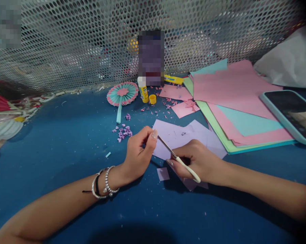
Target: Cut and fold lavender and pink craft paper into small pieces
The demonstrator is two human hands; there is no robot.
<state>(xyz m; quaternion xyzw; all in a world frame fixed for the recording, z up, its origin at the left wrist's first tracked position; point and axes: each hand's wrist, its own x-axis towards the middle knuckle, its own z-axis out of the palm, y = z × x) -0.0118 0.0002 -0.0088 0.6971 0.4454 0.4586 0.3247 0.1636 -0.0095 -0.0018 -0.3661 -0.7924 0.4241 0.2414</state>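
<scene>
My right hand (197,161) grips small white-handled scissors (179,160), their blades pointing up-left toward my left hand (140,152). My left hand wears bracelets at the wrist; its thumb and fingers are pinched together at the scissor tips, and what they hold is hidden. Both hands rest on a blue table (66,145) at the near edge of a lilac paper sheet (186,135). A small lilac square (163,174) lies between my wrists, and another lilac scrap (193,184) lies under my right hand.
A pink and teal pleated paper fan (122,94), an uncapped glue stick (143,89) with its yellow cap (152,99) and lilac snippets (122,131) lie further back. Stacked coloured sheets (234,101) and a phone (292,113) fill the right. Perforated metal mesh (92,40) closes the back.
</scene>
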